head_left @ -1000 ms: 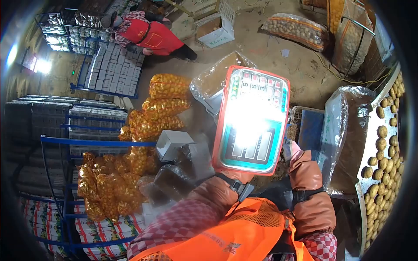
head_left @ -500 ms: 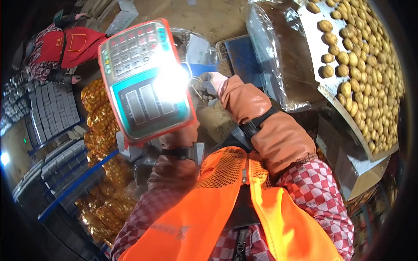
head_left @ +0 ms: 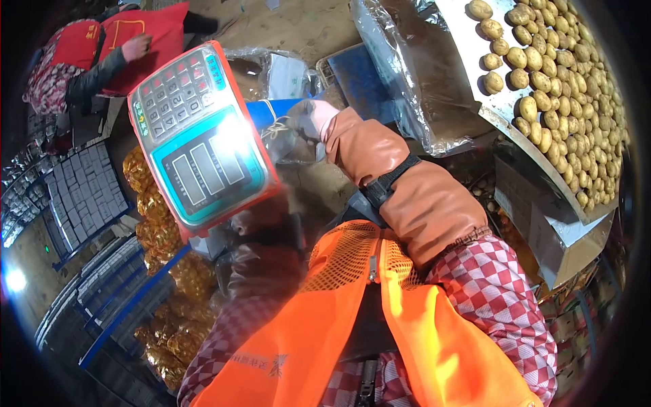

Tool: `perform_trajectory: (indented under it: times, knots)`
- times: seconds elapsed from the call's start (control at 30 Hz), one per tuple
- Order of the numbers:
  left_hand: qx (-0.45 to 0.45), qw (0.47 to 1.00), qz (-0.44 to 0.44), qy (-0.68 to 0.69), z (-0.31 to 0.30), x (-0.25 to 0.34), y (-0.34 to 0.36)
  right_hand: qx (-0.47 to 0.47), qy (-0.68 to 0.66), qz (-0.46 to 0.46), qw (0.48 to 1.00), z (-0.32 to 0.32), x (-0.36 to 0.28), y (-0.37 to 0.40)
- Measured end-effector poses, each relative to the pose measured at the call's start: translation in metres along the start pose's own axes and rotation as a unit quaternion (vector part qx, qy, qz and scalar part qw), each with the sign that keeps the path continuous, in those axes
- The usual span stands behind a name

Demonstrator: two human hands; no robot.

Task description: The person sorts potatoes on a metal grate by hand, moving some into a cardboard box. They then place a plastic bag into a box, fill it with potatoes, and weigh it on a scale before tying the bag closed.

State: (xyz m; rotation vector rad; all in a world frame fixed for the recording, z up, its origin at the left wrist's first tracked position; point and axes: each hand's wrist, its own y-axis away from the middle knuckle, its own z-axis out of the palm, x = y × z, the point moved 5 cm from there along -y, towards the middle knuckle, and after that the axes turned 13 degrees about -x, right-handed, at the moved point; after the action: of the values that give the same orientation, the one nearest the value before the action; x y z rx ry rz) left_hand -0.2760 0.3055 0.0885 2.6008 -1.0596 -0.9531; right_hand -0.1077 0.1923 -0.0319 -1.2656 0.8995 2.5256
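A scale display [head_left: 202, 132] with a red rim, keypad and teal panel stands in front of me, with glare on its right side. My right hand [head_left: 306, 122], gloved and blurred, is beside its right edge, closed at a loop of pale ties [head_left: 274, 125] near a blue bar [head_left: 281, 108]. The brown sleeve of my left arm [head_left: 264, 261] reaches up under the display's lower edge. My left hand is hidden behind the display.
Potatoes [head_left: 559, 88] cover a sloping white board at right, above a cardboard box [head_left: 542, 237]. Filled orange net bags [head_left: 159, 230] and stacked grey cartons [head_left: 85, 193] lie at left. A person in a red apron [head_left: 146, 41] is at upper left.
The view has shifted, and the display now appears further left. The ties at my right hand show more clearly. The other person's apron is lifted, with a hand on it.
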Motion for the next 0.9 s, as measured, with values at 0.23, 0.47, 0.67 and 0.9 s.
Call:
perform_trajectory:
  times: [0.23,0.47,0.67,0.9]
  knots:
    - [-0.059,0.986,0.016,0.152,0.020,-0.012,-0.017,-0.017,-0.041,0.002,0.999,0.016,0.003,0.012]
    - [-0.170,0.797,-0.096,0.571,0.115,-0.017,-0.032,0.006,-0.056,-0.084,0.995,-0.041,0.044,0.137]
    - [-0.161,0.543,-0.069,0.821,0.088,0.086,-0.025,-0.019,-0.008,0.028,0.999,-0.097,0.008,0.366]
    - [-0.179,0.378,0.373,0.828,-0.062,0.297,0.142,0.384,-0.115,-0.293,0.868,-0.256,0.061,0.572]
